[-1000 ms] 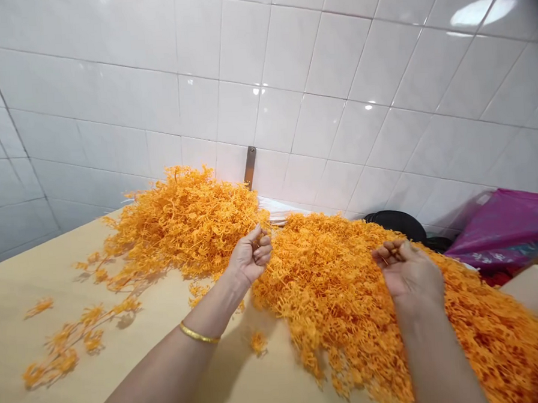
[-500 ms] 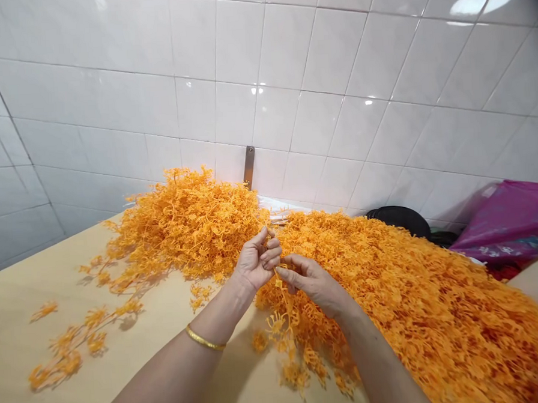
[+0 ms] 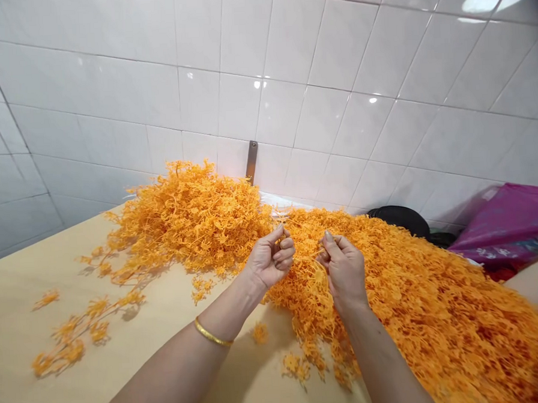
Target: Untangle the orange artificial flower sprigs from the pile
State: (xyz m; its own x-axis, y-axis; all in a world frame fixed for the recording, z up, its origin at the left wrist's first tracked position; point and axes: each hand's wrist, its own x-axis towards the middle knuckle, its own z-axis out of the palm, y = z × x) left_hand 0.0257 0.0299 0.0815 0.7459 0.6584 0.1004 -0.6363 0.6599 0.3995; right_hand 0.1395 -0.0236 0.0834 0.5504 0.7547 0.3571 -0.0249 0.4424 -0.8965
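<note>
Both hands are over the gap between two heaps of orange plastic flower sprigs. My left hand (image 3: 272,258), with a gold bangle (image 3: 213,334) on its wrist, is closed, thumb pressed to the forefinger at a sprig; its fingers hide most of the grip. A short way to the right, my right hand (image 3: 344,266) pinches an orange flower sprig (image 3: 318,277) between thumb and fingertips. A thin orange stem seems to run between the hands, but it blends with the heap behind. The larger heap (image 3: 427,295) lies beside and beyond my right hand; the smaller heap (image 3: 197,217) is behind my left.
Loose sprigs (image 3: 73,338) and a single floret (image 3: 46,299) lie on the tan tabletop (image 3: 178,362) at left. A tiled wall (image 3: 238,41) with a metal strip (image 3: 251,163) stands behind. Black round objects (image 3: 400,220) and a magenta bag (image 3: 500,222) are at the back right.
My right hand has moved right and up, away from my left hand, and turned with its thumb up. The sprig that hung below my left hand is now drawn up toward the right hand.
</note>
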